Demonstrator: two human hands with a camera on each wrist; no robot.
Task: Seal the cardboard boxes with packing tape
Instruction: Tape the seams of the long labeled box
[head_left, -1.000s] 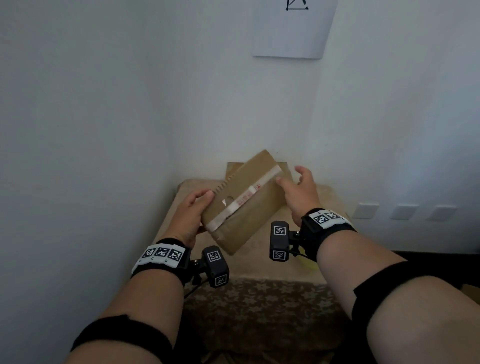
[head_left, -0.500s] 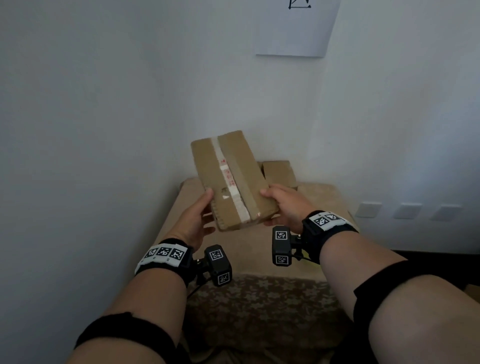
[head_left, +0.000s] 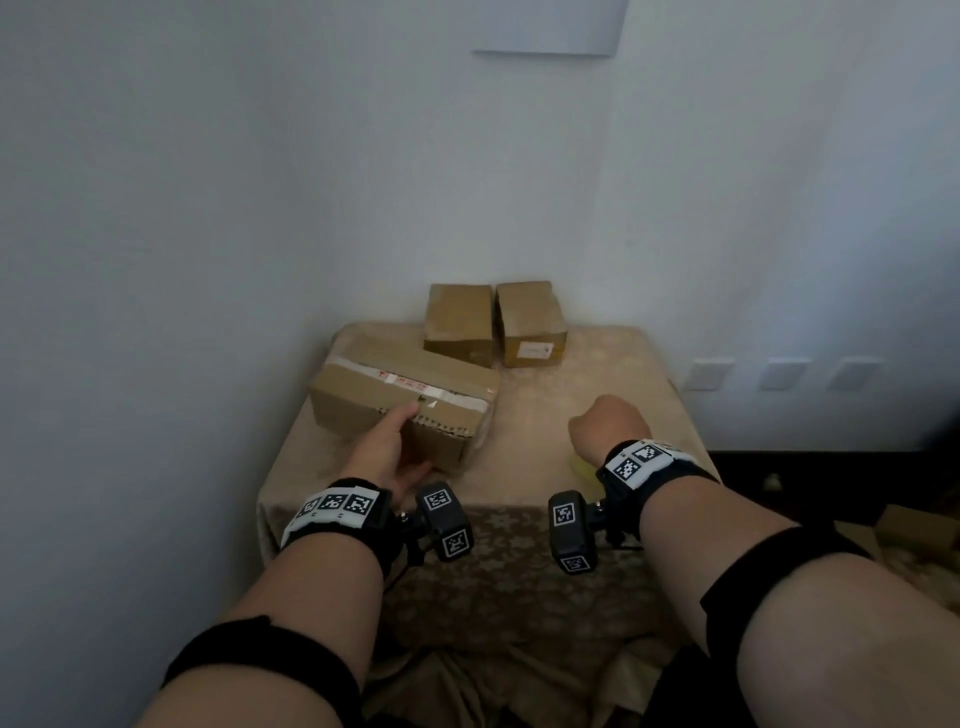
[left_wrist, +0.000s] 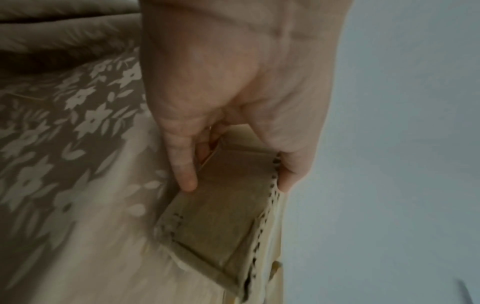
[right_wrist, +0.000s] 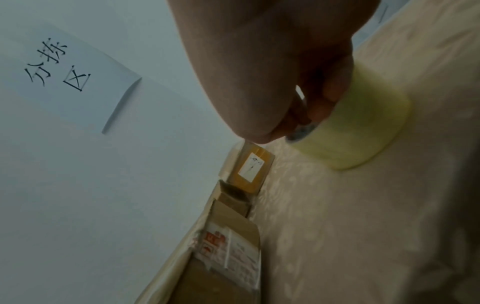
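Observation:
A long cardboard box (head_left: 395, 384) with a strip of old white tape lies on the left of the cloth-covered table (head_left: 597, 364). My left hand (head_left: 402, 441) holds its near end, thumb on the top edge and fingers against the end face (left_wrist: 221, 222). On the right, my right hand (head_left: 605, 423) is curled over a roll of clear yellowish packing tape (right_wrist: 363, 123), which stands on the cloth. Its fingers (right_wrist: 319, 107) hook into the core. In the head view only a sliver of the roll (head_left: 581, 464) shows under the wrist.
Two smaller cardboard boxes (head_left: 458, 322) (head_left: 530, 325) stand side by side at the back of the table against the wall. Walls close in the left and back sides. A paper sign (right_wrist: 64, 67) hangs above. More cardboard (head_left: 914, 530) lies on the floor at the right.
Both hands held the long box up and turned it; now it lies on the table. My right hand let go and moved right onto the tape roll.

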